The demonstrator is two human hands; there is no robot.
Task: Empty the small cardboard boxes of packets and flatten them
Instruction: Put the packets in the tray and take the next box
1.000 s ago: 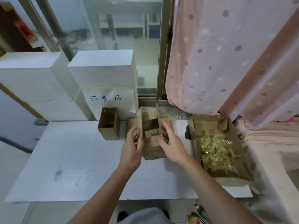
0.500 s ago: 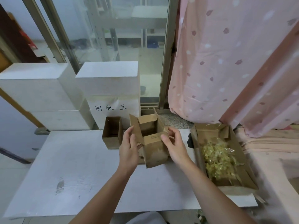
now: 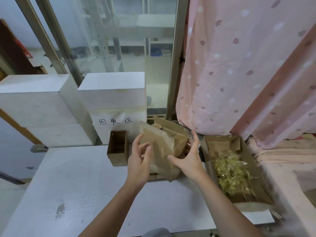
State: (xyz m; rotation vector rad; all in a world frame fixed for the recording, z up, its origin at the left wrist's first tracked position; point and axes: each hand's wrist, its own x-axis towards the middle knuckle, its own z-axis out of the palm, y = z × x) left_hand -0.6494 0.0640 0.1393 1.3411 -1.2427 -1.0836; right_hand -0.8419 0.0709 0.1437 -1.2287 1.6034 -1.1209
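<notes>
A white tabletop (image 3: pixel 77 185) fills the lower view, with white foam blocks (image 3: pixel 39 106) stacked at its far left edge and a pink patterned curtain (image 3: pixel 239 65) hanging at right. A long cardboard tray (image 3: pixel 210 151) holding clear packets (image 3: pixel 229 173) lies at the table's right edge. At centre, above the table, a partly collapsed small cardboard box (image 3: pixel 160 151) is held between both hands. The left hand (image 3: pixel 139 161) touches its left face with loosely spread fingers; the right hand (image 3: pixel 189 158) spreads against its right side. An open small box (image 3: pixel 118 147) stands just left.
</notes>
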